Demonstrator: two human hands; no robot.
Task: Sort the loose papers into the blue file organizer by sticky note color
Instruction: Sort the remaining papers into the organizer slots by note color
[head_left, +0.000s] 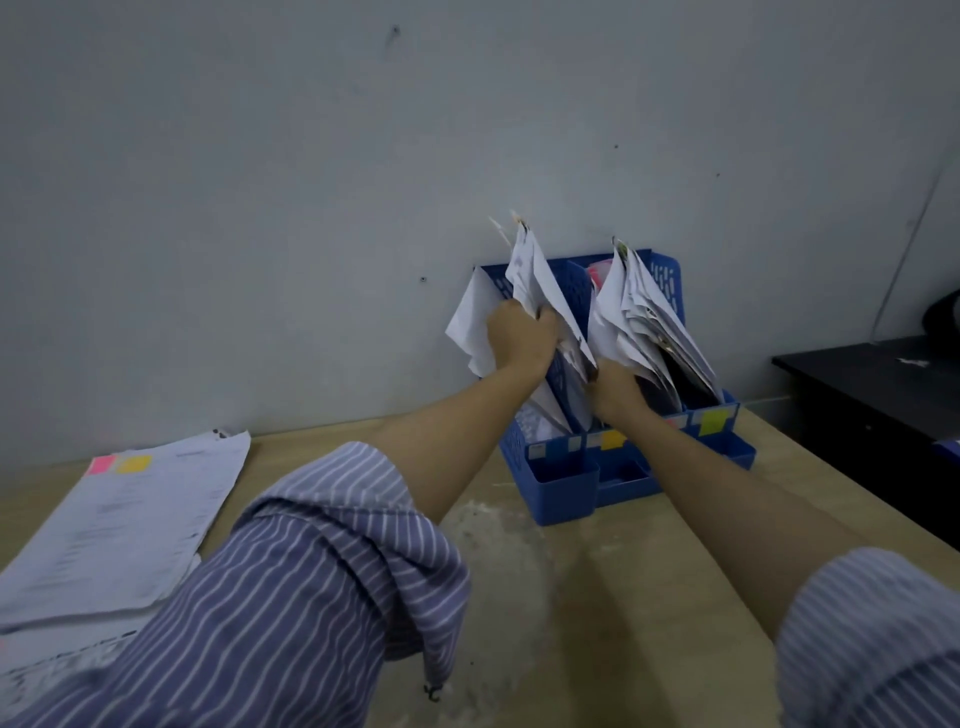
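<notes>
While the left hand (519, 338) grips a sheaf of white papers (535, 280) standing in the left compartment of the blue file organizer (571, 467), the right hand (615, 389) reaches in just beside it, touching the papers in the middle compartment (whether its fingers curl round them cannot be told). Well to the left of both hands, a stack of loose papers (130, 519) with pink and yellow sticky notes (119, 464) lies flat on the tabletop (597, 597).
</notes>
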